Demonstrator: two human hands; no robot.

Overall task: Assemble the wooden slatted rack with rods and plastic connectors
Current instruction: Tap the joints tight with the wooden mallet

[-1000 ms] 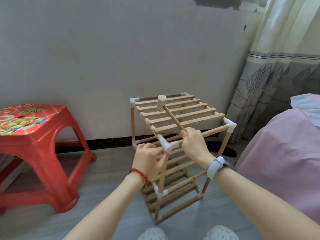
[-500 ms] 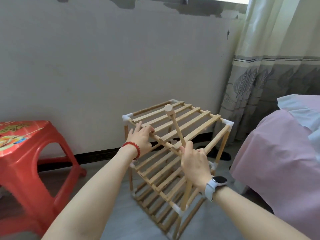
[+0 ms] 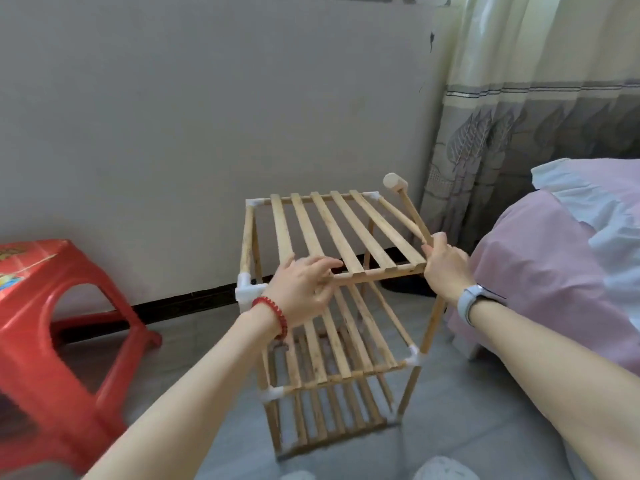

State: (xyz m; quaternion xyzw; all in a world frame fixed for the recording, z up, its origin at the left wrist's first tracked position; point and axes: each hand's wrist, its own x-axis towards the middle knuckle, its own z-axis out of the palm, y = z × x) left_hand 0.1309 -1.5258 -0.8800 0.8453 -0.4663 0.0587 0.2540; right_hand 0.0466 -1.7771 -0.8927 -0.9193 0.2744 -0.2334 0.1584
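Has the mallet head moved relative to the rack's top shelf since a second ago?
Yes. The mallet head was over the middle of the top shelf's slats; now it sits beyond the shelf's far right corner, toward the curtain, its handle gripped by the right hand.

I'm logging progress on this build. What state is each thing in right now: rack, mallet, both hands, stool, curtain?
Rack: upright on the floor, three slatted tiers in place.
White corner connector: fitted on the near left top corner.
Wooden mallet: gripped by its handle, head raised past the top tier.
Right hand: curled round the mallet handle.
Left hand: fingers extended, over the top tier's front rail.
Red stool: upright.
Curtain: drawn.
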